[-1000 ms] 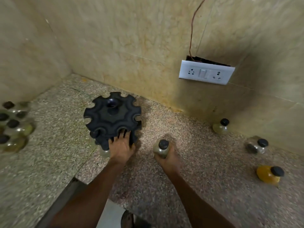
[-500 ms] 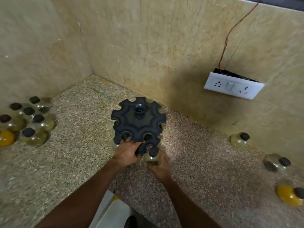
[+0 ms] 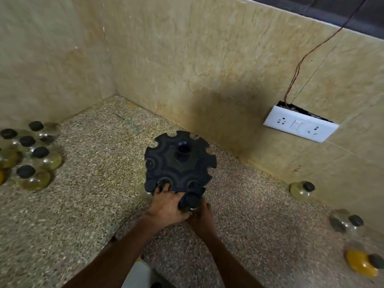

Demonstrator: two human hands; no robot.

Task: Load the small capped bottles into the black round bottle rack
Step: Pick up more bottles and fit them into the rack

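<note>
The black round bottle rack (image 3: pixel 180 161) stands on the speckled stone counter near the corner. My left hand (image 3: pixel 166 204) grips the rack's near edge, fingers hooked in a notch. My right hand (image 3: pixel 202 215) holds a small clear bottle with a black cap (image 3: pixel 191 201) pressed against a notch at the rack's front, just right of my left hand. Another black cap (image 3: pixel 150 185) shows in a notch at the rack's front left. Several capped bottles (image 3: pixel 39 156) are grouped at the far left. Three more bottles lie at the right: one by the wall (image 3: pixel 301 189), one clear (image 3: pixel 346 223), one yellow (image 3: pixel 362 263).
Tiled walls meet in a corner behind the rack. A white switch and socket plate (image 3: pixel 300 126) hangs loose on the right wall, with a thin wire (image 3: pixel 311 53) running up from it. The counter's front edge drops off below my forearms.
My right hand carried the bottle leftward from the open counter up to the rack's front notch. My left hand stayed on the rack's near edge. The camera has shifted, so the rack sits more central.
</note>
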